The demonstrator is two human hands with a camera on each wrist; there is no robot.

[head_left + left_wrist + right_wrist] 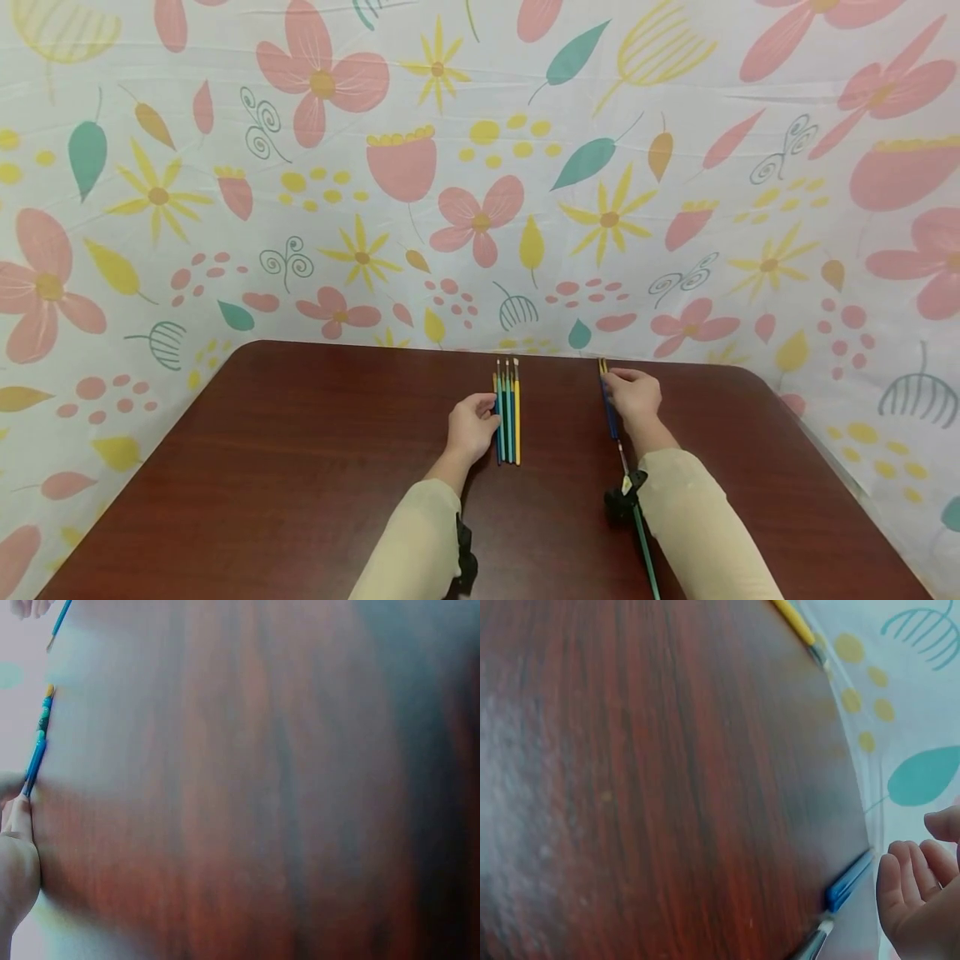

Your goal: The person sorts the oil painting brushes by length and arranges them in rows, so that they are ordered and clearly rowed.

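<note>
In the head view, several slim paintbrushes (513,421) lie side by side on the table, bristles toward the wall, with teal, blue and yellow handles. At the row's left edge my left hand (472,427) pinches a blue-handled paintbrush (35,761) between thumb and fingers. Farther right, blue-handled paintbrushes (610,412) lie lengthwise. My right hand (636,396) is beside their far end, fingers loosely bent and thumb apart in the right wrist view. Behind them, nearer me, a green-handled paintbrush (646,546) lies partly hidden by the right wrist's black camera.
The dark reddish wooden table (300,467) has rounded far corners. A white cloth (480,167) printed with flowers and leaves hangs directly behind its far edge. Black wrist cameras (467,554) hang under both sleeves, close above the tabletop.
</note>
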